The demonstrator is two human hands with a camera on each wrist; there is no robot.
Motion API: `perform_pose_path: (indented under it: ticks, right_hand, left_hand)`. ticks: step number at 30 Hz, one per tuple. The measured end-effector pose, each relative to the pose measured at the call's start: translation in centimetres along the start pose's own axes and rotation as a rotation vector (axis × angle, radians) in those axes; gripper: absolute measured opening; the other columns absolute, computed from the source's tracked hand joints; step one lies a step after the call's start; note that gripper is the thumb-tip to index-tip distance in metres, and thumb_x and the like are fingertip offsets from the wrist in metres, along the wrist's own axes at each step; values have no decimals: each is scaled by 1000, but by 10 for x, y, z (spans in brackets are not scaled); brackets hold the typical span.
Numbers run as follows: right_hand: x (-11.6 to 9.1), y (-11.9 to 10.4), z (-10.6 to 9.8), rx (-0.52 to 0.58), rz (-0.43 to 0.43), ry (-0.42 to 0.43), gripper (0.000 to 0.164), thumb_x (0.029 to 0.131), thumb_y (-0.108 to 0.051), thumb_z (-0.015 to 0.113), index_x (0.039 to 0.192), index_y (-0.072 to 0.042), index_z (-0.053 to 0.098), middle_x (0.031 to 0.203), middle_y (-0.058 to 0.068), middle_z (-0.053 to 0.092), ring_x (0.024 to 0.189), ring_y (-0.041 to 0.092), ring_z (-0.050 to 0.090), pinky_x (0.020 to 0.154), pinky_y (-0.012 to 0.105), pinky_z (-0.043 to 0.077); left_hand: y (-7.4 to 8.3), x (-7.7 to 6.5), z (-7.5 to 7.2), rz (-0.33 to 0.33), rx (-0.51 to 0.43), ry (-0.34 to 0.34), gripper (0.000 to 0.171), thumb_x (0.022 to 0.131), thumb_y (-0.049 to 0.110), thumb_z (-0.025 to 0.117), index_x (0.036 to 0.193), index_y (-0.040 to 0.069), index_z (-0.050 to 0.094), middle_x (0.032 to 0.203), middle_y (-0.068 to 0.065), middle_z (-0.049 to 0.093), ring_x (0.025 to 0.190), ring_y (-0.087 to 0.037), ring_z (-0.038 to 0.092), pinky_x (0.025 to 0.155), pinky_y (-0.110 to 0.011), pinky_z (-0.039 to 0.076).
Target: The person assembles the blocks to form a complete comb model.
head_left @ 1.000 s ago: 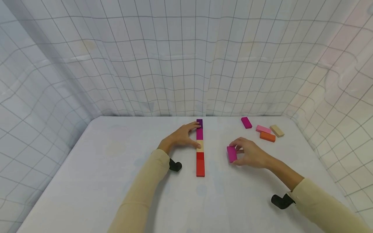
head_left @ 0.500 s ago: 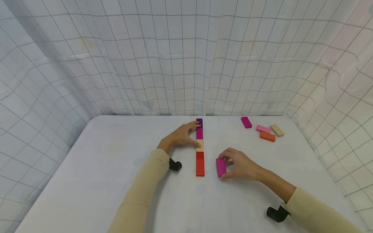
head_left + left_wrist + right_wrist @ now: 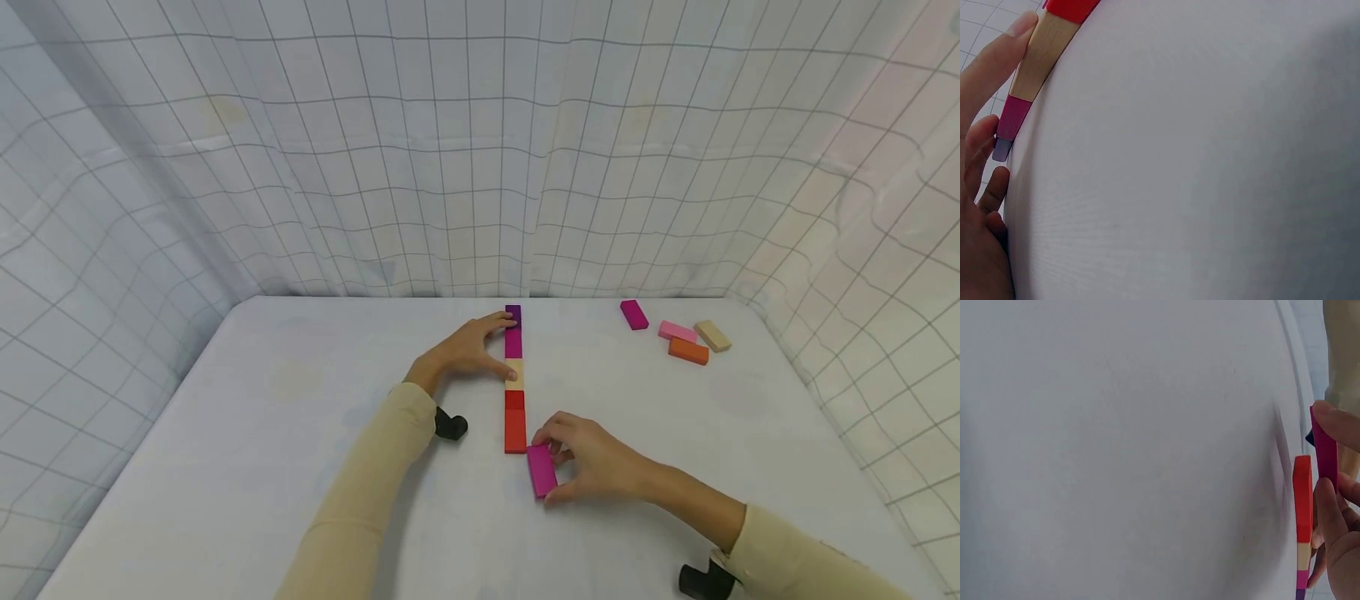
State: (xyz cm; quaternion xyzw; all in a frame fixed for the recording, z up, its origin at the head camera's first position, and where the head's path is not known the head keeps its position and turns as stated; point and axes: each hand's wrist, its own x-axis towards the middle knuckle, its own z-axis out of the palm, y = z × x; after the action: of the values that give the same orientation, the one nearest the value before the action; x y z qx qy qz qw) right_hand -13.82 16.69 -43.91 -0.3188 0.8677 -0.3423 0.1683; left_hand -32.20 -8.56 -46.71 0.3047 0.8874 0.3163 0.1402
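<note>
A straight row of small rectangular blocks runs down the table in the head view: purple [image 3: 513,312], magenta [image 3: 513,343], plain wood [image 3: 513,365], then red [image 3: 515,433] at the near end. My left hand [image 3: 465,352] lies along the row's left side, fingertips at the purple block and thumb on the wood one. In the left wrist view the thumb's tip meets the wood block [image 3: 1044,53]. My right hand [image 3: 600,462] pinches another magenta block [image 3: 542,472] by its two ends, just right of the row's near end. The right wrist view shows this block [image 3: 1325,453] beside the red one.
At the back right lie several loose blocks: magenta [image 3: 634,315], pink [image 3: 677,332], orange [image 3: 688,351] and plain wood [image 3: 712,335]. Checked white curtains [image 3: 480,167] enclose the white table [image 3: 300,467] at the back and sides.
My right hand has carried the magenta block left and nearer, from well right of the row to beside its near end. My left hand stays where it was.
</note>
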Motion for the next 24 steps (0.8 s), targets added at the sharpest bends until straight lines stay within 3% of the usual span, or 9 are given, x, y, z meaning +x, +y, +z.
perform_pose_path:
  ticks: [5, 10, 15, 24]
  right_hand:
    - [1, -9, 14, -34, -49, 23, 64, 77, -37, 94, 126, -7, 66, 117, -4, 55, 94, 7, 61, 82, 21, 56]
    - [-2, -12, 18, -130, -17, 18, 60, 81, -41, 90, 130, -13, 70, 111, -7, 60, 89, 5, 56, 76, 22, 54]
    - [-6, -13, 19, -189, -11, -40, 51, 88, -35, 85, 134, -16, 71, 113, -9, 67, 97, 3, 59, 83, 24, 55]
    - [-3, -12, 25, -197, -55, 0, 47, 90, -30, 84, 133, -15, 72, 116, -7, 69, 102, 4, 62, 86, 24, 56]
  left_hand:
    - [0, 0, 1, -9, -2, 6, 99, 77, 46, 89, 160, 20, 41, 170, -5, 24, 154, -27, 21, 122, -53, 21]
    - [1, -1, 1, -22, -1, 2, 99, 78, 47, 88, 160, 21, 40, 170, -5, 24, 154, -27, 22, 122, -54, 22]
    - [4, -2, -1, -26, 7, -2, 99, 78, 46, 88, 161, 20, 40, 170, -5, 23, 154, -27, 21, 122, -53, 21]
    - [5, -2, -1, -23, -3, 1, 98, 79, 46, 88, 160, 20, 40, 170, -5, 23, 154, -28, 21, 122, -55, 21]
